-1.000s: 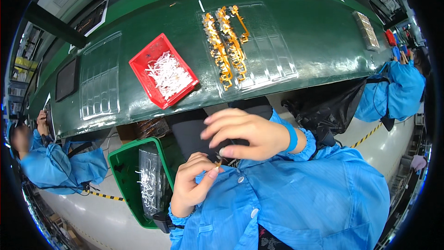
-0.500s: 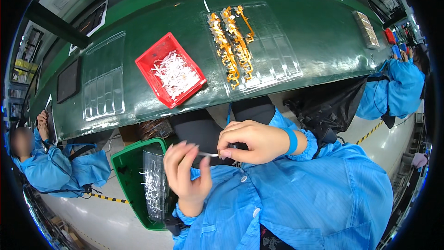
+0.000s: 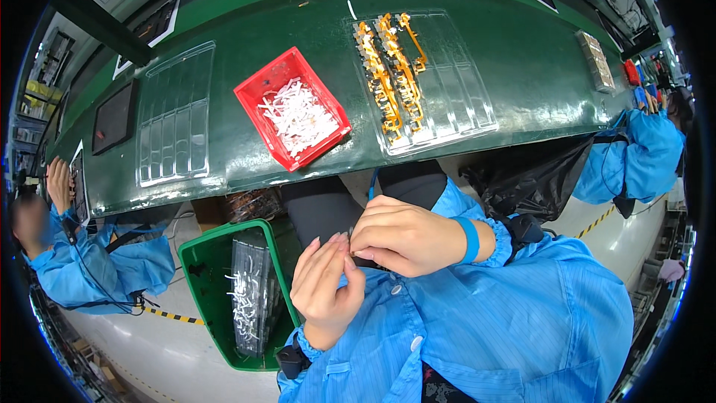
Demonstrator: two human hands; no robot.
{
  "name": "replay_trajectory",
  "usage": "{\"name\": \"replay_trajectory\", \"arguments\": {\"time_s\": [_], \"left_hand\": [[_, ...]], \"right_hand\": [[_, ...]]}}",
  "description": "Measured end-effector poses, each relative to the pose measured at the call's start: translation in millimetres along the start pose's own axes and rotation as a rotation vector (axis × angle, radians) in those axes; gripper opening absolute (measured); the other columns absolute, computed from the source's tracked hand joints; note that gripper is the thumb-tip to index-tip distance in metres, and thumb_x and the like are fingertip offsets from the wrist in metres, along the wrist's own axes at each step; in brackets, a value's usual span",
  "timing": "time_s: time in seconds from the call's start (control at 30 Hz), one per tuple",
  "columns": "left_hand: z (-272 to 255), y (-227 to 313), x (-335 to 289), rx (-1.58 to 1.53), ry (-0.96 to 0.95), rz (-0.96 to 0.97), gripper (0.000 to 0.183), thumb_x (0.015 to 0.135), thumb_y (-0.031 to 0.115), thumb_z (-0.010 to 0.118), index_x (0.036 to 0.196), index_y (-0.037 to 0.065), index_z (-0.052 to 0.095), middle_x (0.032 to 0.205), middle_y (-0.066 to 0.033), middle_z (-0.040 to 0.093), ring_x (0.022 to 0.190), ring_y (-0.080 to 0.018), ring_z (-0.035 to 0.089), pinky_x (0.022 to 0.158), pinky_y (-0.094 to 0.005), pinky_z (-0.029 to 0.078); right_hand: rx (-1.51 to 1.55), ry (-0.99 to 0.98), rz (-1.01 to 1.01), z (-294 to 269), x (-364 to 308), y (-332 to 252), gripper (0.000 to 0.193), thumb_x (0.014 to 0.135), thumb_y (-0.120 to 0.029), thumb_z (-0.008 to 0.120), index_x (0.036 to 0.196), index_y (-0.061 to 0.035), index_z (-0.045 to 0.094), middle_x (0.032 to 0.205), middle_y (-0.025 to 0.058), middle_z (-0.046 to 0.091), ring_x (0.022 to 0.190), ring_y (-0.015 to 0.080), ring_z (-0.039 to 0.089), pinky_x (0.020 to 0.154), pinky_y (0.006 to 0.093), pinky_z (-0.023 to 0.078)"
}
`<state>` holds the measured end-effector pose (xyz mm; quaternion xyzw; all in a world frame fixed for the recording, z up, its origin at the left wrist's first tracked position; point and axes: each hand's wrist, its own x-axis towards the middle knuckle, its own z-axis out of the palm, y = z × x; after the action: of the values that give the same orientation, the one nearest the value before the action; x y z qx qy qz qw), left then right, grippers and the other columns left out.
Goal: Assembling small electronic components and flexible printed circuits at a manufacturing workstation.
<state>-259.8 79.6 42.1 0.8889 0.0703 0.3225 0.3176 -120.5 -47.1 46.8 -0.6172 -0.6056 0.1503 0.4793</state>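
Two hands meet at their fingertips: the left hand's (image 3: 326, 291) fingers bunched, the right hand's (image 3: 410, 239) drawn together; I cannot tell whether either clamps anything. I judge a slack pinch could drop a small piece, since the fingers crowd and hide it from me. Ahead of the right hand I count one clear tray (image 3: 456, 97) with three rows of orange flex parts (image 3: 382, 86); ahead of the left, one red bin (image 3: 321, 151) of countless white strips (image 3: 297, 118).
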Motion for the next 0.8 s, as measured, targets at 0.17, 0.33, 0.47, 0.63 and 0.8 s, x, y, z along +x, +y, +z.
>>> {"name": "replay_trajectory", "arguments": {"time_s": [0.17, 0.33, 0.47, 0.63, 0.8], "left_hand": [[-16.2, -23.5, -6.9, 0.053, 0.155, -0.213, 0.015, 0.084, -0.003, 0.058, 0.091, -0.009, 0.070, 0.089, -0.0168, 0.073, 0.088, -0.0271, 0.072, 0.086, -0.0382, 0.055], [-84.1, -88.0, -77.5, 0.173, 0.562, -0.756, 0.023, 0.097, 0.005, 0.052, 0.103, -0.009, 0.069, 0.099, -0.0155, 0.072, 0.085, -0.0189, 0.068, 0.077, -0.0291, 0.053], [-119.3, -126.5, -149.7, 0.410, 0.609, -0.910, 0.026, 0.097, 0.010, 0.057, 0.109, -0.011, 0.067, 0.104, -0.0173, 0.072, 0.094, -0.0207, 0.069, 0.083, -0.0300, 0.054], [-144.8, -148.6, -188.5, 1.020, -0.006, -1.151, 0.041, 0.093, 0.032, 0.064, 0.079, -0.006, 0.070, 0.068, -0.0186, 0.067, 0.058, -0.0324, 0.063, 0.054, -0.0415, 0.048], [-108.3, -114.1, -121.7, 0.620, 0.284, -1.021, 0.034, 0.094, 0.026, 0.063, 0.077, -0.003, 0.062, 0.065, -0.0105, 0.062, 0.058, -0.0197, 0.057, 0.056, -0.0384, 0.043]], "right_hand": [[0.165, 0.003, 0.120, -8.6, -2.0, -1.5, 0.008, 0.088, -0.007, 0.061, 0.093, -0.0020, 0.061, 0.090, 0.0092, 0.064, 0.086, 0.0284, 0.060, 0.083, 0.0390, 0.045], [0.432, -0.010, 0.266, -23.8, -3.8, -4.5, 0.008, 0.092, -0.008, 0.059, 0.093, -0.0010, 0.062, 0.091, 0.0102, 0.067, 0.086, 0.0263, 0.065, 0.078, 0.0360, 0.050], [0.529, 0.005, 0.300, -29.9, -4.4, -1.2, 0.010, 0.093, -0.010, 0.059, 0.093, -0.0002, 0.062, 0.092, 0.0106, 0.069, 0.086, 0.0233, 0.067, 0.076, 0.0334, 0.052], [0.602, -0.036, 0.342, -35.0, -2.2, -1.1, 0.011, 0.094, -0.010, 0.059, 0.093, 0.0003, 0.062, 0.092, 0.0101, 0.069, 0.087, 0.0215, 0.066, 0.078, 0.0330, 0.051], [0.621, -0.092, 0.323, -32.7, 2.5, -1.4, 0.011, 0.095, -0.010, 0.058, 0.093, 0.0008, 0.062, 0.092, 0.0103, 0.068, 0.087, 0.0213, 0.066, 0.079, 0.0328, 0.051]]}}
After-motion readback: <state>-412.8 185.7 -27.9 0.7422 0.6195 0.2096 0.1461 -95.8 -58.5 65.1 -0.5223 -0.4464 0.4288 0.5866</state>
